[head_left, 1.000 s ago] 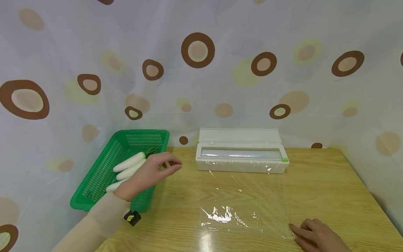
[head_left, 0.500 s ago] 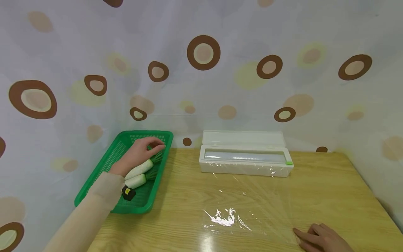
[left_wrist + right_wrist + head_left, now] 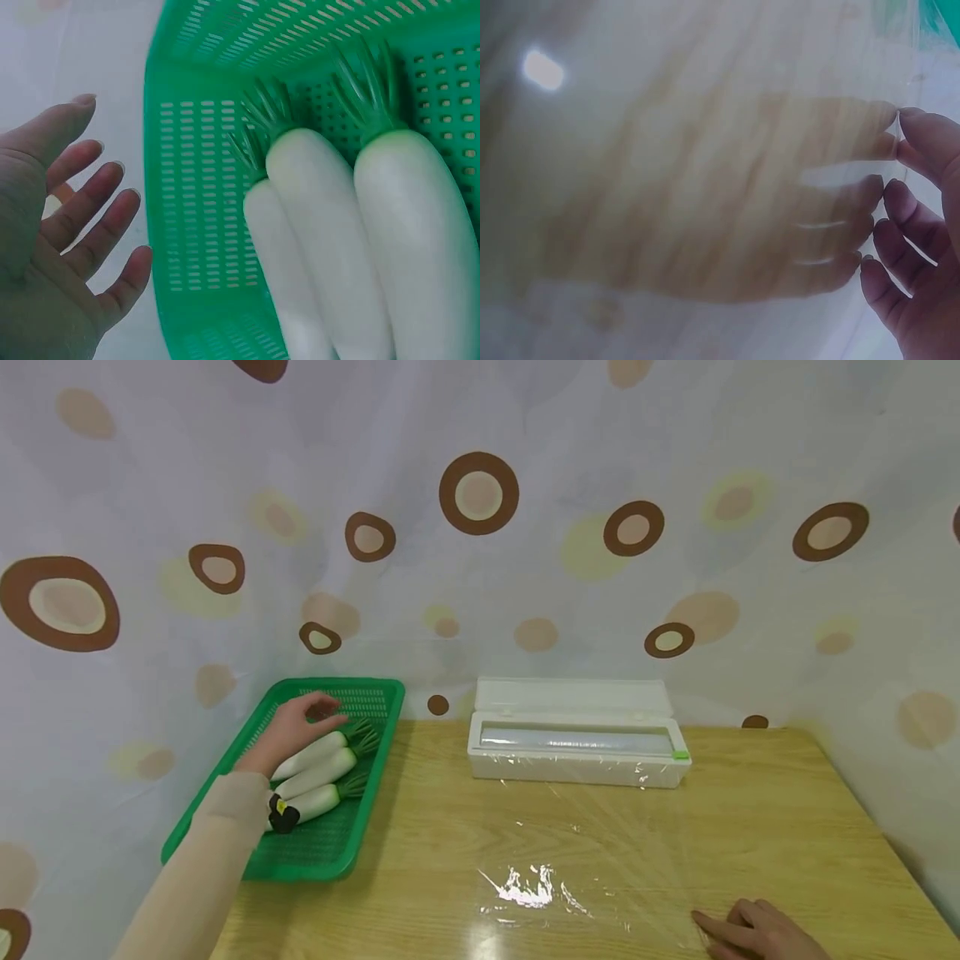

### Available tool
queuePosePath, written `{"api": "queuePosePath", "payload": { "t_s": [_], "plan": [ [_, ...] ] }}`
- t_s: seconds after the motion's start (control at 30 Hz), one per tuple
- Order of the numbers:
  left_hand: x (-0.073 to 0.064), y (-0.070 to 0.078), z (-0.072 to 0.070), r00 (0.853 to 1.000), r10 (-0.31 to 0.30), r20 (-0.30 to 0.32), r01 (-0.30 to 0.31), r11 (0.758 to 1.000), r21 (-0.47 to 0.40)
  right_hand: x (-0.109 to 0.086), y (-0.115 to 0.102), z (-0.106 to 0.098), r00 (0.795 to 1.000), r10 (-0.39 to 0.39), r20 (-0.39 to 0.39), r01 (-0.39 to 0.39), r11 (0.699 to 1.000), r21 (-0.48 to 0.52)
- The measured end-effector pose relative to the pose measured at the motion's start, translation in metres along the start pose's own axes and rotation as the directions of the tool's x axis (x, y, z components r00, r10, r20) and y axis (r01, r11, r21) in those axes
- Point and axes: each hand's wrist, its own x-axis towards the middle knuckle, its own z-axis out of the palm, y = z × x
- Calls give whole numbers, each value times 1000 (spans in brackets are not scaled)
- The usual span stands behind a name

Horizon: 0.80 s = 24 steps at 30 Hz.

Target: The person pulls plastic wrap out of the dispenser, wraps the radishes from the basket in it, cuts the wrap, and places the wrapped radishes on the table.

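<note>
In the head view my left hand (image 3: 295,727) hovers over a green plastic basket (image 3: 360,835), its fingers loosely bent and holding nothing. Three white radishes (image 3: 322,225) with short green stems lie side by side in the basket; the left wrist view shows the hand apart from them. Clear plastic wrap (image 3: 585,860) stretches toward me over the table from a roll (image 3: 573,741) in a white dispenser box (image 3: 573,770). At the wrap's near right corner, my right hand (image 3: 761,931) rests its fingertips on the film's edge against the table, the thumb and forefinger slightly apart.
The dispenser's white lid (image 3: 573,696) stands raised at the back, and a green slider (image 3: 679,754) sits at the box's right end. The wooden table (image 3: 795,827) meets a patterned curtain (image 3: 555,568) behind and at the sides.
My left hand has moved left from beyond the basket's right side to above the radishes. My right hand stays at the wrap's corner. The view has shifted slightly.
</note>
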Motion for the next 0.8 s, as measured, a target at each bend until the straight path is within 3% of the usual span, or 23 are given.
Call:
{"api": "queuePosePath", "payload": {
  "t_s": [0.47,0.8],
  "plan": [
    [-5,-34,3,982,-137,134,131,990,53,-4,2,2,1000,19,8,-19,1000,-3],
    [-8,-48,5,974,-147,175,136,988,71,-6,6,0,998,34,56,-36,998,42]
  ]
}}
